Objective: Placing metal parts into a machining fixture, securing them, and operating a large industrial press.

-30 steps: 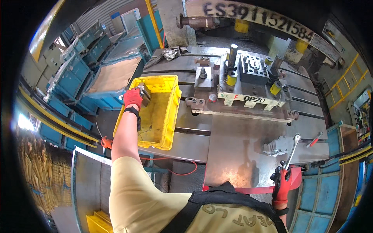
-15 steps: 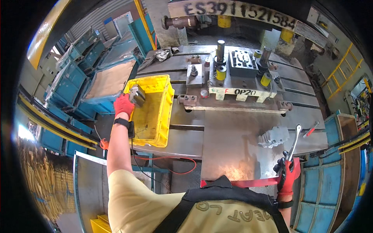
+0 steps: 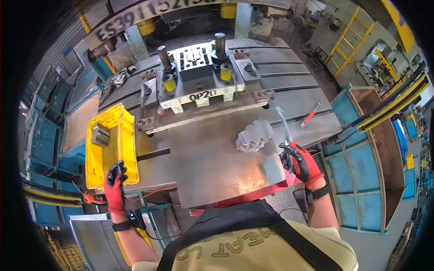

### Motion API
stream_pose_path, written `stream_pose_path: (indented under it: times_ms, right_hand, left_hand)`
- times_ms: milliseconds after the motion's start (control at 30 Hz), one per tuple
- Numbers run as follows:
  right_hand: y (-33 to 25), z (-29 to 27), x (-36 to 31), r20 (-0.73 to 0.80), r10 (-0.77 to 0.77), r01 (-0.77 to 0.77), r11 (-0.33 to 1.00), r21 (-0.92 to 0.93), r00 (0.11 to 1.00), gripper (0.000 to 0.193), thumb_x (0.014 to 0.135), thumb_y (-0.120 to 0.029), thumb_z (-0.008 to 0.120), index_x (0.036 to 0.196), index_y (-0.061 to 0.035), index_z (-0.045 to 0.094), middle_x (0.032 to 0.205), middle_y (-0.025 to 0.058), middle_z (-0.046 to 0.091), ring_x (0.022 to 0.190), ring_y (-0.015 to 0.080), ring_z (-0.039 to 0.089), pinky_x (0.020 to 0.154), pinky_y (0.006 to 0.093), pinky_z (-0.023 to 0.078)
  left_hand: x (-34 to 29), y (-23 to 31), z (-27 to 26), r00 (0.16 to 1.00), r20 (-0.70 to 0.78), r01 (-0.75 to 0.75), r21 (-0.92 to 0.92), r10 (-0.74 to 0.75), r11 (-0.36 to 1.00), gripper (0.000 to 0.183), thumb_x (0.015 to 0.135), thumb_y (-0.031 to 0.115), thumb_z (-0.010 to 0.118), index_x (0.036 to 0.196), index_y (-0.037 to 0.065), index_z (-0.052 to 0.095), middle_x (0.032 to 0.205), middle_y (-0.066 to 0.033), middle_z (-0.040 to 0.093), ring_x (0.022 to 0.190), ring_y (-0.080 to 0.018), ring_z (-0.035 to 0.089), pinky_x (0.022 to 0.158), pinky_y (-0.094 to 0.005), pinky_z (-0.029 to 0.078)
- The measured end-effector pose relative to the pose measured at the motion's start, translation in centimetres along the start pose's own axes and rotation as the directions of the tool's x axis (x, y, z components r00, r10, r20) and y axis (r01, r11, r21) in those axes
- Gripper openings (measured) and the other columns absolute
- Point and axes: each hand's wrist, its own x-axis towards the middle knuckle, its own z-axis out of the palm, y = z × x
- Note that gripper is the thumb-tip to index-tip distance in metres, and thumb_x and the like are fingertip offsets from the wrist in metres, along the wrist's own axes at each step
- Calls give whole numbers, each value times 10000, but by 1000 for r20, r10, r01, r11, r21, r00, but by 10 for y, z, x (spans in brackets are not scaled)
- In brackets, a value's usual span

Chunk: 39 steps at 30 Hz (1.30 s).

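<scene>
My left hand (image 3: 115, 186), in a red glove with black fingertips, is lifted at the near end of the yellow crate (image 3: 126, 156). Its fingers are loosely curled and hold nothing visible. Inside the crate, by its left wall, rests a stack of grey metal parts (image 3: 100, 135). My right hand (image 3: 302, 165), gloved alike, is closed around a long silver wrench-like tool (image 3: 285, 122) whose rounded head points away from me. Left of this tool, a fanned stack of flat metal plates (image 3: 255, 136) lies on the steel plate (image 3: 203, 158).
Beyond the steel plate a stamping die (image 3: 199, 86) with upright posts is clamped to the slotted press bed (image 3: 285, 67). A red-handled tool (image 3: 311, 115) lies at the right. Blue bins (image 3: 361, 167) flank the right side; an orange tool (image 3: 94, 198) hangs near the crate.
My left hand has left the metal parts in the crate and drawn back toward me. My view has swung right; my right hand still grips the silver tool, raised somewhat.
</scene>
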Motion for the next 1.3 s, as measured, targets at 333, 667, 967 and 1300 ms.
stream_pose_path:
  times_ms: [333,667,967,1300]
  right_hand:
    - [19,-46,7,178,224,-230,973,19,958,189,762,-211,444,843,-40,445,650,26,482,539,90,470,487,211,394]
    - [22,-66,13,255,141,-123,989,-85,957,190,749,-225,461,757,-36,476,605,25,490,482,68,453,424,171,353]
    - [-22,1,52,245,-49,12,989,149,968,213,769,-255,426,770,-49,482,563,-24,399,517,48,371,450,197,310]
    - [-69,98,230,281,-387,399,917,18,878,372,751,-385,395,670,-31,474,504,14,429,435,137,383,403,250,293]
  left_hand:
    - [-59,-53,68,946,15,325,-111,-325,939,269,700,4,448,969,-10,450,894,-82,510,780,-154,512,664,-244,415]
    - [-68,-39,105,960,56,278,-45,-275,960,262,748,85,410,1003,31,441,965,-63,491,813,-147,497,657,-236,398]
    - [-76,-44,73,972,13,237,-65,-236,969,243,708,19,454,950,-1,468,867,-59,519,729,-129,512,605,-217,417]
    - [-110,-108,6,977,-115,190,118,-177,975,191,676,-2,475,866,1,486,751,-54,525,655,-135,515,564,-225,416]
